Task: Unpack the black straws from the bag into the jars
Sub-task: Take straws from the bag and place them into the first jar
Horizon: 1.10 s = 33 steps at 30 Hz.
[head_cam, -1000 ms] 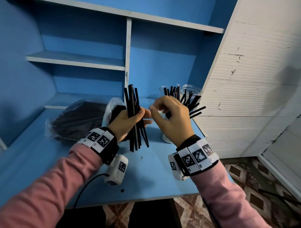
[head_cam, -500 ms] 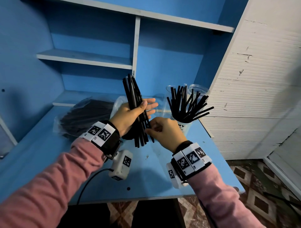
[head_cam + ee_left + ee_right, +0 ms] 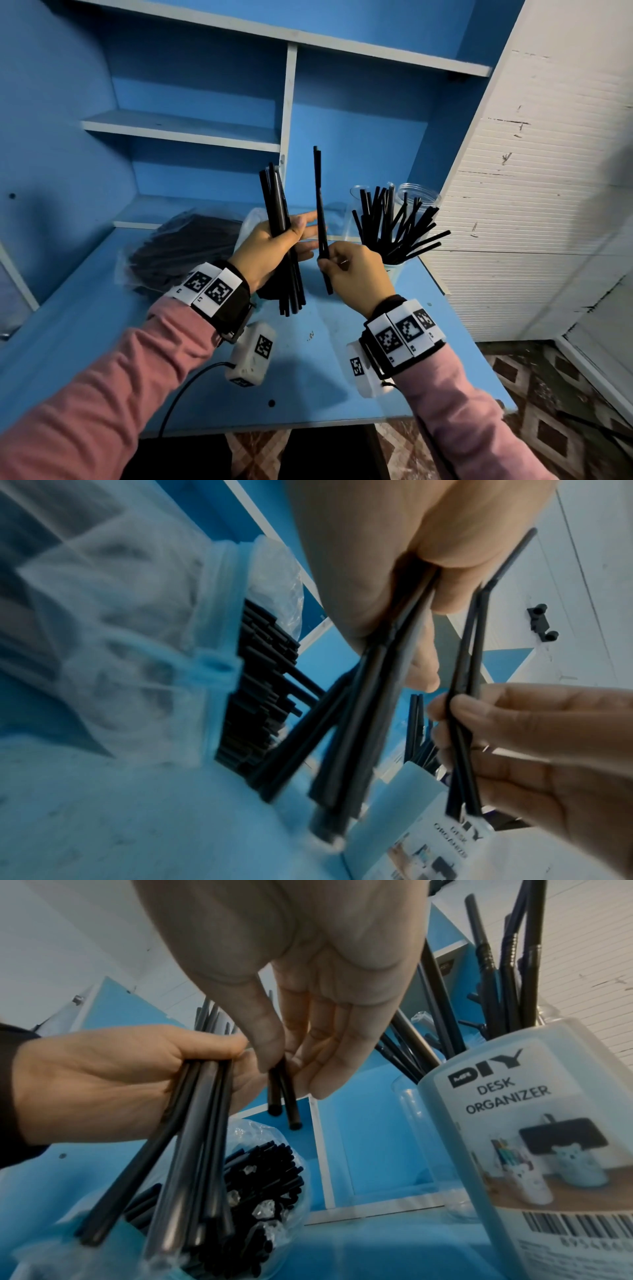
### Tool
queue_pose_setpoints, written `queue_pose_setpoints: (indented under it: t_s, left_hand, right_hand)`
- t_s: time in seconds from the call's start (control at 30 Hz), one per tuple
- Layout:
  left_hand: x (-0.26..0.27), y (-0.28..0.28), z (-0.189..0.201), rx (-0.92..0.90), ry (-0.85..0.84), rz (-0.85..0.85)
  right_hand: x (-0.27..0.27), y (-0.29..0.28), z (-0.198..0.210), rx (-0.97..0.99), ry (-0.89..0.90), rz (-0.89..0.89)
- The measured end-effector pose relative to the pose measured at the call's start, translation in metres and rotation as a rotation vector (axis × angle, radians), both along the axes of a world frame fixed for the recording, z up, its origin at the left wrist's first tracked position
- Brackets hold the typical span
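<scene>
Over the blue bench (image 3: 318, 387), left hand (image 3: 270, 250) grips a black straw bundle (image 3: 279, 219); right hand (image 3: 356, 274) pinches two straws (image 3: 320, 212). Clear jar (image 3: 394, 270) at the right edge looks partly filled, second jar (image 3: 419, 192) unclear, clear plastic bag (image 3: 178, 246) still loaded, so plenty left.

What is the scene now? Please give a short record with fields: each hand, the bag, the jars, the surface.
left hand: grips a bundle of black straws, held roughly upright
right hand: pinches two black straws, apart from the bundle
bag: clear plastic, lying on the desk, many straws inside
front jar: labelled, holds straws
rear jar: clear; contents unclear
desk: blue
</scene>
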<state>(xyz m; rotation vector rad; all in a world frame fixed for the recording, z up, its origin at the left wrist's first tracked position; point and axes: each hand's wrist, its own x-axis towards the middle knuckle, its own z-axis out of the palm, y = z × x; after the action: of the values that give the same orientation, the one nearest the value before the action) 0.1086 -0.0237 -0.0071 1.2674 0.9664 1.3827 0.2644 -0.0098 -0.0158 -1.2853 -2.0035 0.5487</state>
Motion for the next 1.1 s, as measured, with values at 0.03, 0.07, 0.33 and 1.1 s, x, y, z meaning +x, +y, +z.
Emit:
queue_pose_setpoints:
  t_s: [0.03,0.07,0.33,1.1]
  left_hand:
    - [-0.001,0.0,-0.002,0.007,0.038,0.037]
    - [-0.002,0.001,-0.003,0.022,0.068,0.08]
    - [0.005,0.002,0.007,0.24,0.154,0.297]
    - [0.018,0.01,0.004,0.168,0.104,0.137]
  right_hand:
    - [0.0,0.001,0.001,0.006,0.01,-0.018]
    - [-0.001,0.002,0.002,0.007,0.023,-0.029]
    - [-0.007,0.004,0.008,-0.032,0.122,-0.012]
    - [-0.005,-0.002,-0.002,-0.035,0.088,0.104]
